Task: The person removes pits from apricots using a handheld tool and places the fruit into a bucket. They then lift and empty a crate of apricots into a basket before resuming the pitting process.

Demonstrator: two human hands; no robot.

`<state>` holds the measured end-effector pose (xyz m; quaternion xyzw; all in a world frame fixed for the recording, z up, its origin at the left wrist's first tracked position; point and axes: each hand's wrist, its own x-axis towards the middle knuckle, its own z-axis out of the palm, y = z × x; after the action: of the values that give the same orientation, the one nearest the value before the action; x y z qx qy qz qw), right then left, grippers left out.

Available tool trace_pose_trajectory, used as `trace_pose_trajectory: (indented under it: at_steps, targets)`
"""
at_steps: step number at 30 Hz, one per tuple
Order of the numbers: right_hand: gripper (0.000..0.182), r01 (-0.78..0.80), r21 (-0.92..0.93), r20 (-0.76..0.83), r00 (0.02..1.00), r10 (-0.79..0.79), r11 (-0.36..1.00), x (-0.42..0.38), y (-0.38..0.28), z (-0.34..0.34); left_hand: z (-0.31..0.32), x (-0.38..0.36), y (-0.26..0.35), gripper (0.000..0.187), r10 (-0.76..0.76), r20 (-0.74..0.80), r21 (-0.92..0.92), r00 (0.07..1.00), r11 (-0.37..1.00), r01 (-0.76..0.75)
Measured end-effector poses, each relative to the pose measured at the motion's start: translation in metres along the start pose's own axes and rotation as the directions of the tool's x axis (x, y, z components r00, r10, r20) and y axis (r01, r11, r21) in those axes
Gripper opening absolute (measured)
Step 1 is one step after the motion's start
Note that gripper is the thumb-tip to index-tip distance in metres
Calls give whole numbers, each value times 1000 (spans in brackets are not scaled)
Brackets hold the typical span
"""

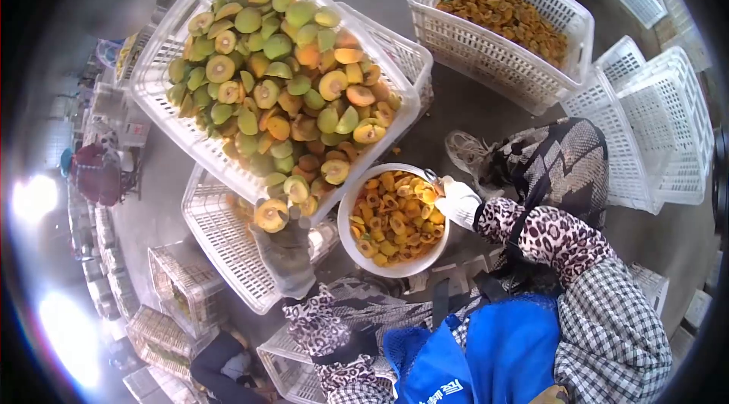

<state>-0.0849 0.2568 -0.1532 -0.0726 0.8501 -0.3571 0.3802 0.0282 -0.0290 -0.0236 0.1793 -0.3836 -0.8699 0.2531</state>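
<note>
My left hand (287,258), in a greyish glove, is at the near edge of a white crate (163,124) heaped with green and orange halved fruit (266,93). Its fingers close on one fruit half (271,216), cut face up. In a white glove, my right hand (459,205) is over the right rim of a round white bucket (348,241). It grips a small dark metal tool (432,176) with a curved end, whose exact kind I cannot make out. Orange, hollowed fruit pieces (395,218) fill much of the bucket.
Another white crate (497,62) with orange fruit pieces stands at the back right. Stacked white crates (653,130) lean at the far right. Under the heaped crate sits a lower crate (235,241). More crates (178,282) and a person in dark red (99,174) are at left.
</note>
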Motion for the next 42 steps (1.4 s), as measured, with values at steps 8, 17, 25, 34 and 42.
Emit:
trace_pose_trajectory:
  at_steps: [8,17,25,34,42]
  targets:
    - [42,154,-184,178,977,-121,971,38,-30,-32,34,8,-10,48,-8,-258,-87,966,996,-15]
    - [50,255,-181,139,963,-232,950,-67,-167,-102,7,14,2,42,-57,-64,-483,996,876,19]
    - [40,753,-227,27,639,-769,617,-89,-190,-52,42,-1,0,47,-127,87,-380,988,913,151]
    - [37,826,-497,46,330,-943,265,-72,-189,-23,44,-14,-14,38,98,89,376,991,918,-124]
    - [25,727,-395,199,665,-720,562,-65,-178,-3,67,-19,-19,32,112,69,399,991,908,-130]
